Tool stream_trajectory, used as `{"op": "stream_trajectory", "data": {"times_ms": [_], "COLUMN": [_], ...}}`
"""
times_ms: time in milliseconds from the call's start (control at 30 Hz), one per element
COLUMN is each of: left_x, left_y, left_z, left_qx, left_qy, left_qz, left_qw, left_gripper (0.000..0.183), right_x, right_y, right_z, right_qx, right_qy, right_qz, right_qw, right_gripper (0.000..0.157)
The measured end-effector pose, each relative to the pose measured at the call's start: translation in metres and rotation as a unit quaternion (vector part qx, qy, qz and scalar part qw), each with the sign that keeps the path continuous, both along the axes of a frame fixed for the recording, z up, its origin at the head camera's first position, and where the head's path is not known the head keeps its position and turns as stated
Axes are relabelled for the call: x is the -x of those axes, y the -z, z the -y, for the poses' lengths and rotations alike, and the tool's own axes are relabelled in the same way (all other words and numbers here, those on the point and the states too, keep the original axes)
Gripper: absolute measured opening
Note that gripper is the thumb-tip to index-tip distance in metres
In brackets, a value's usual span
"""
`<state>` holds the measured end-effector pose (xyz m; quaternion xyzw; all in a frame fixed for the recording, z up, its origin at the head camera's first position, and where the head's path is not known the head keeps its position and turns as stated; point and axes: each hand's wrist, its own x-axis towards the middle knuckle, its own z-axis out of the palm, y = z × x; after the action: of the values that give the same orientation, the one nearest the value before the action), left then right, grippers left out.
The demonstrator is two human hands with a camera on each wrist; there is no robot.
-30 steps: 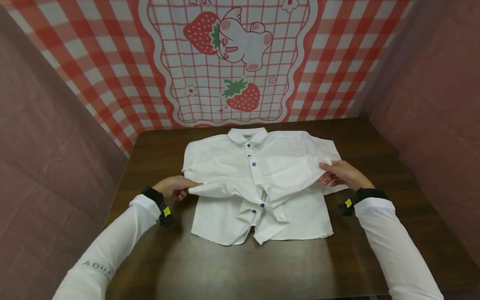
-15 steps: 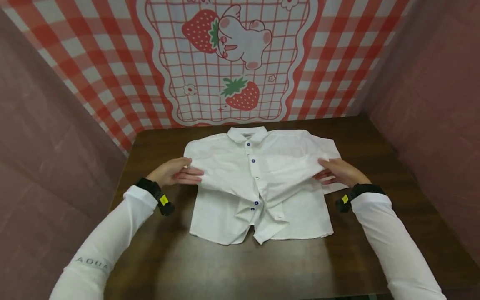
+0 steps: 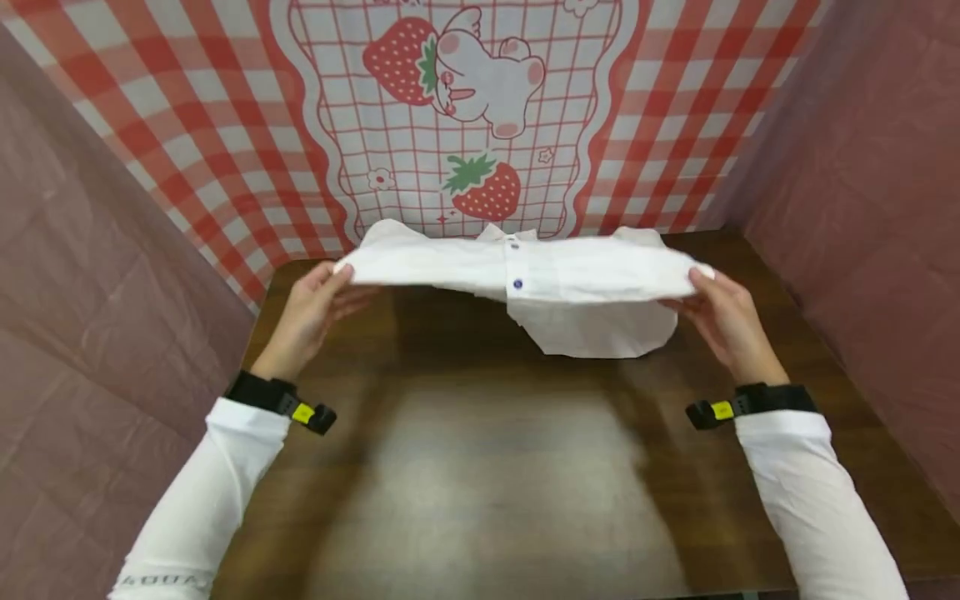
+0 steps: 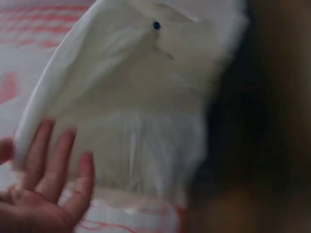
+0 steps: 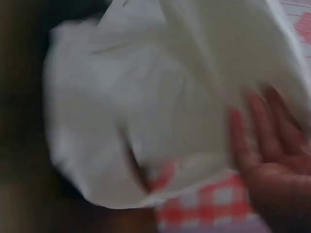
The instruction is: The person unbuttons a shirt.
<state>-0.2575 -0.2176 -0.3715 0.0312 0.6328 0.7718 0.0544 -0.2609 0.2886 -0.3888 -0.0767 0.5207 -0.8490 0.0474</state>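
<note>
One white shirt [image 3: 438, 261], blue-buttoned, stretched between two hands above the far part of a brown table [image 3: 480, 500], in front of a red-checked cloth [image 3: 667, 108]. Left hand [image 3: 306, 310]: grip pinching one side edge, thumb uppermost. Right hand [image 3: 729, 315]: grip pinching the opposite edge. One rounded flap hangs lower, nearer the right hand. Tabletop extends between the forearms toward its near edge. Pink hangings [image 3: 862, 217] flank both sides.
</note>
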Motion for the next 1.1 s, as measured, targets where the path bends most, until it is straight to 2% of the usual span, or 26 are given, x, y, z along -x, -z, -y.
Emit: {"op": "stream_trajectory", "data": {"times_ms": [33,67,100,167,200,267,300,333,433,533,600,700,833,900,967,1033,1067,1100], "left_x": [-0.009,-0.014,-0.022,-0.035,-0.041,-0.048,-0.055,-0.056,-0.057,-0.056,-0.055,-0.055,-0.054,-0.053,-0.053,-0.053,-0.053,-0.053], "left_y": [0.013,0.039,0.054,0.085,0.099,0.121,0.118,0.124,0.129,0.125,0.122,0.118,0.111,0.107,0.102,0.096,0.092,0.088], "left_z": [0.001,0.007,0.007,0.007,0.006,0.003,-0.003,-0.004,-0.006,-0.005,-0.005,-0.007,-0.011,-0.013,-0.016,-0.021,-0.025,-0.03], "left_qx": [0.049,0.085,0.133,0.216,0.245,0.303,0.343,0.365,0.421,0.456,0.477,0.506,0.554,0.583,0.624,0.669,0.685,0.699], "left_qy": [0.007,0.032,0.044,0.076,0.082,0.084,0.071,0.069,0.061,0.079,0.093,0.109,0.124,0.134,0.141,0.144,0.142,0.134], "left_qz": [0.023,0.034,0.062,0.107,0.127,0.151,0.169,0.166,0.16,0.148,0.145,0.136,0.123,0.116,0.103,0.08,0.068,0.053], "left_qw": [0.9985,0.9953,0.9883,0.9675,0.9576,0.9372,0.9212,0.9134,0.8905,0.8739,0.862,0.8445,0.8142,0.7925,0.762,0.7251,0.711,0.7007], "left_gripper": [0.021,0.023,0.024,0.025,0.026,0.027,0.027,0.028,0.03,0.03,0.029,0.029,0.031,0.03,0.029,0.028,0.028,0.028], "right_x": [-0.009,-0.018,-0.025,-0.041,-0.048,-0.058,-0.062,-0.065,-0.07,-0.072,-0.073,-0.072,-0.071,-0.071,-0.072,-0.074,-0.074,-0.075], "right_y": [0.01,0.021,0.034,0.06,0.072,0.093,0.1,0.106,0.114,0.113,0.111,0.109,0.106,0.104,0.102,0.099,0.097,0.094], "right_z": [-0.007,-0.013,-0.017,-0.021,-0.02,-0.016,-0.014,-0.011,-0.005,-0.002,-0.001,0.001,0.002,0.004,0.007,0.014,0.02,0.026], "right_qx": [-0.075,-0.161,-0.248,-0.4,-0.457,-0.541,-0.577,-0.608,-0.668,-0.69,-0.695,-0.696,-0.702,-0.705,-0.706,-0.702,-0.698,-0.693], "right_qy": [-0.018,-0.042,-0.068,-0.119,-0.129,-0.126,-0.114,-0.1,-0.055,-0.036,-0.03,-0.024,-0.005,0.02,0.054,0.093,0.112,0.128], "right_qz": [0.04,0.08,0.11,0.142,0.146,0.131,0.116,0.101,0.072,0.059,0.049,0.035,0.033,0.043,0.045,0.035,0.021,0.002], "right_qw": [0.996,0.983,0.96,0.898,0.868,0.821,0.801,0.781,0.739,0.721,0.717,0.717,0.711,0.708,0.705,0.706,0.707,0.71], "right_gripper": [0.022,0.024,0.026,0.03,0.032,0.035,0.035,0.035,0.031,0.027,0.024,0.021,0.024,0.027,0.031,0.032,0.031,0.029]}}
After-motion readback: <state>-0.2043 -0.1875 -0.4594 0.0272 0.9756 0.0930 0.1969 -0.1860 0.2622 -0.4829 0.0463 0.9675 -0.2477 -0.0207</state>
